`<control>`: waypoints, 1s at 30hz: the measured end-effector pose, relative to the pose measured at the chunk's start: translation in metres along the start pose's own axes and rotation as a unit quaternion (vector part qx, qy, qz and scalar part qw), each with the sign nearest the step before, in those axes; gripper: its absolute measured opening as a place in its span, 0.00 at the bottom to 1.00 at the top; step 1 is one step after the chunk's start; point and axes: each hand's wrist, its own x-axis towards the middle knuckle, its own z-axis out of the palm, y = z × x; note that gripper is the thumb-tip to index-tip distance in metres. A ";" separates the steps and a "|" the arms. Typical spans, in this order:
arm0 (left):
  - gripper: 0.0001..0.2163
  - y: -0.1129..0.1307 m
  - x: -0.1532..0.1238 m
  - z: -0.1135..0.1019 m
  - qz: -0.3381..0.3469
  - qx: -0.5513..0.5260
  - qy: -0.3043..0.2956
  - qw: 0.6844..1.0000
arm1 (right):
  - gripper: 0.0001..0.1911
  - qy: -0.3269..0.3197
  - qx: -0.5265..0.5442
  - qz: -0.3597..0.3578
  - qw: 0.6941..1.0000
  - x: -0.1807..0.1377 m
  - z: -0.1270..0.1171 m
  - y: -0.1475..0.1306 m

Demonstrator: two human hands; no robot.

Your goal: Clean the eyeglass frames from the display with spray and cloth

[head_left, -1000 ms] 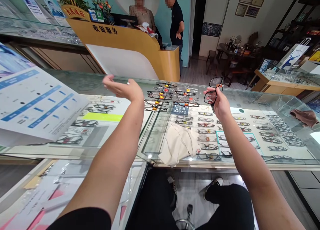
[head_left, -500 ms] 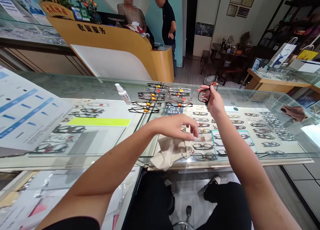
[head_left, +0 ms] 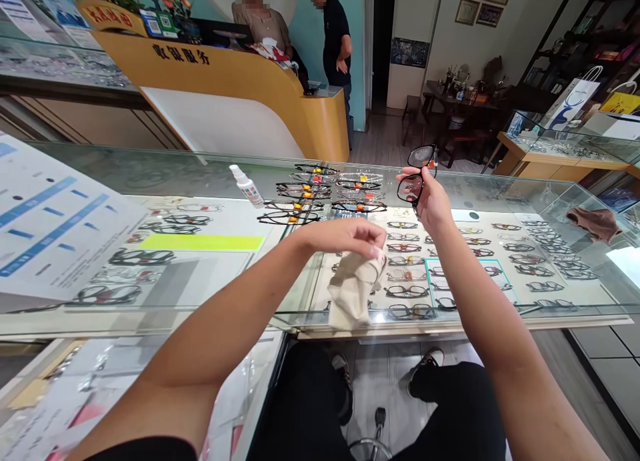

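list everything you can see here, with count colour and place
glasses: one pair, black, held up in the right hand
cloth: one, beige, hanging from the left hand
spray bottle: one, white, on the glass counter
loose frames: several, mostly black, rows on the counter
brown cloth: one, brown, counter's far right
printed sheet: one, white and blue, left
reception desk: one, orange, behind
people: two, dark and beige tops, at the desk
left hand: one, pinching the cloth
right hand: one, gripping the glasses
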 end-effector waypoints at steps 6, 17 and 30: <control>0.22 -0.001 -0.006 -0.013 0.055 -0.186 0.252 0.948 | 0.26 -0.027 0.038 0.010 0.999 -0.003 0.001 -0.003; 0.24 -0.012 -0.002 -0.026 0.090 -0.236 0.367 0.895 | 0.24 -0.145 0.013 0.012 0.989 -0.018 0.011 -0.018; 0.25 -0.013 0.002 -0.023 0.094 -0.233 0.372 0.893 | 0.23 -0.214 -0.044 0.023 0.976 -0.023 0.015 -0.009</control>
